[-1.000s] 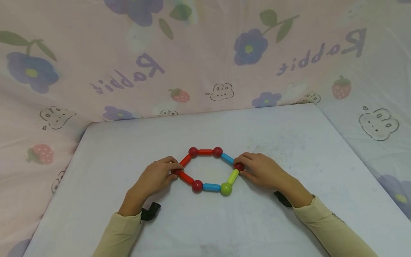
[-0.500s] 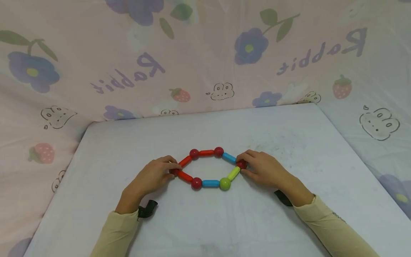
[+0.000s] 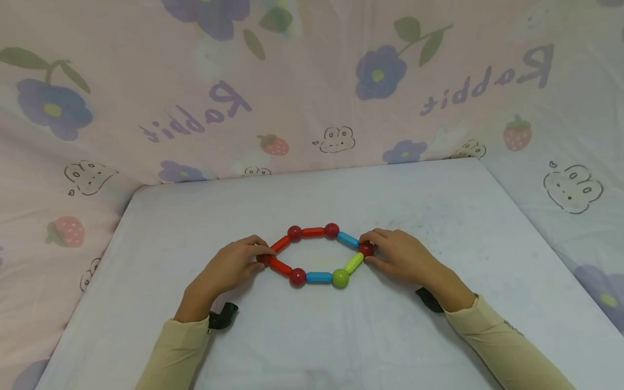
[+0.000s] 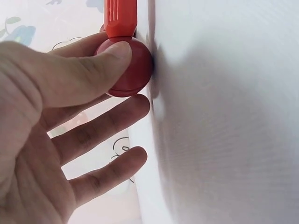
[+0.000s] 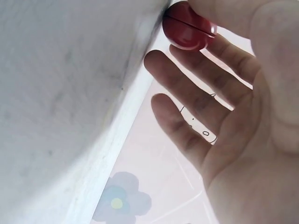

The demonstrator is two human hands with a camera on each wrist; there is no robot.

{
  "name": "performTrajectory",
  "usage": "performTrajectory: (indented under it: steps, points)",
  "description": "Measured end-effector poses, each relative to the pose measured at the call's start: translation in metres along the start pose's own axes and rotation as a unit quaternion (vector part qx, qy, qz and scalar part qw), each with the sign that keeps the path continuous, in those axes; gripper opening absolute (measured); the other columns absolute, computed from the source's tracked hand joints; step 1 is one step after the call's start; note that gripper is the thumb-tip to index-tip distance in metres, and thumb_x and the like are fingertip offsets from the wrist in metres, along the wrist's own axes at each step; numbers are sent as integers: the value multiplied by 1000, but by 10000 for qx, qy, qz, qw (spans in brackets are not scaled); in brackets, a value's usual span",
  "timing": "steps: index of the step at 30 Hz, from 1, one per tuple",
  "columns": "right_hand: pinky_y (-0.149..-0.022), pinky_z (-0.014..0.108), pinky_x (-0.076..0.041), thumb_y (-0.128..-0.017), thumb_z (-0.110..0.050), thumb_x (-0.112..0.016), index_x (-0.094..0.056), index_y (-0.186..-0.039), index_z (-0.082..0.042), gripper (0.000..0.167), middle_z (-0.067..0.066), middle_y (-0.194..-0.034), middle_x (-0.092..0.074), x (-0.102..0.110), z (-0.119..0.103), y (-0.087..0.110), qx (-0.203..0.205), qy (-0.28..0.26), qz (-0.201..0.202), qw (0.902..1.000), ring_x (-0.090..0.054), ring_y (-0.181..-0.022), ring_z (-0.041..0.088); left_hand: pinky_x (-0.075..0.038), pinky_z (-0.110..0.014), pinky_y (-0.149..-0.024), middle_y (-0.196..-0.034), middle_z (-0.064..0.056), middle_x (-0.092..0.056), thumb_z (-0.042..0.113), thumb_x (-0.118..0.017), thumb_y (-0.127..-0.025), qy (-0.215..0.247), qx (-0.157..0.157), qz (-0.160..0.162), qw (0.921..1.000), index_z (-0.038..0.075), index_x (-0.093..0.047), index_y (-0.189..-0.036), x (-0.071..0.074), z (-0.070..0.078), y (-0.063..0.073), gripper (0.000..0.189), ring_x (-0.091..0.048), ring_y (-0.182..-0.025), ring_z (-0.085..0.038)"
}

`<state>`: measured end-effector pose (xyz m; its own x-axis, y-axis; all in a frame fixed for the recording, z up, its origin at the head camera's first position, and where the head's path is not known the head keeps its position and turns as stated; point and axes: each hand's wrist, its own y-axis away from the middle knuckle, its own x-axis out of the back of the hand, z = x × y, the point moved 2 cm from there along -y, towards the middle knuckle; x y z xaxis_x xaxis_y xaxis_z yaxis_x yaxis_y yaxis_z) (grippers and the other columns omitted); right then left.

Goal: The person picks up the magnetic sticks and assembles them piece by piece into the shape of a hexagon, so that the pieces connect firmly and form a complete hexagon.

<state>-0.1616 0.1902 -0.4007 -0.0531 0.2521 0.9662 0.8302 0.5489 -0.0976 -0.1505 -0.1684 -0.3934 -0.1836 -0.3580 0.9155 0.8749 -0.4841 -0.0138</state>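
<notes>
On the white table lies a closed ring of coloured sticks joined by balls. My left hand (image 3: 229, 268) pinches the red ball (image 4: 133, 70) at the ring's left corner, thumb on one side and fingers behind. At the right corner my right hand (image 3: 400, 257) pinches another red ball (image 5: 189, 28) between thumb and fingers. Two red balls form the far side with a red stick (image 3: 313, 232) between them. On the near side a blue stick (image 3: 319, 278) links a red ball (image 3: 298, 277) to a green ball (image 3: 340, 278). A yellow-green stick (image 3: 354, 263) runs from there to the right corner.
The white tabletop (image 3: 312, 336) stretches around the ring. A patterned curtain (image 3: 302, 81) with flowers and rabbits rises behind the table and along its sides. A dark wrist-worn device (image 3: 224, 316) sits under the left wrist, another (image 3: 429, 299) under the right.
Between the first and second frames the ring was drawn wider and flatter: its left corner moved left, its right corner right, its near side away from me. Since then it has barely moved.
</notes>
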Motion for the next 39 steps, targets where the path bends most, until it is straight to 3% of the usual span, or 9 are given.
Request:
performTrajectory:
  steps: [20,27,32,36,39]
  points:
    - [-84,40,-56,-86,-28,-78,-65,-121,-18,38,-4,-106,-69,2,3,0,82,11,-34,10000,-65,-91,15,-56,-41,-92,-113,3,-67,11,-78,-85,130,-7,117,9998,19,-74,-114,1,-3,1,30,-64,-103,-18]
    - [-81,38,-54,-86,-30,-79,-64,-120,-20,39,-6,-102,-68,2,3,0,33,12,18,10000,-62,-87,13,-55,-45,-91,-119,-5,-64,13,-82,-81,-215,144,602,9978,19,-75,-115,-1,-4,-2,35,-62,-108,-25]
    - [-80,38,-54,-85,-31,-79,-65,-120,-19,39,-6,-101,-67,2,1,1,-7,12,14,10000,-61,-84,12,-55,-38,-83,-110,-5,-60,17,-85,-79,-378,308,663,9966,19,-76,-112,-1,8,-3,34,-56,-100,-22]
    - [-79,38,-54,-85,-30,-79,-65,-120,-19,39,-5,-101,-67,2,0,1,-12,34,14,10000,-61,-84,12,-53,-30,-75,-98,0,-62,19,-84,-80,-205,9,436,9988,19,-77,-110,-4,24,-4,31,-55,-87,-14]
    - [-79,38,-54,-85,-30,-79,-66,-120,-18,39,-5,-101,-67,2,0,0,5,61,7,10000,-61,-84,12,-54,-29,-77,-98,2,-67,21,-84,-80,-73,-296,316,9990,18,-77,-110,-8,34,-5,31,-59,-86,-11]
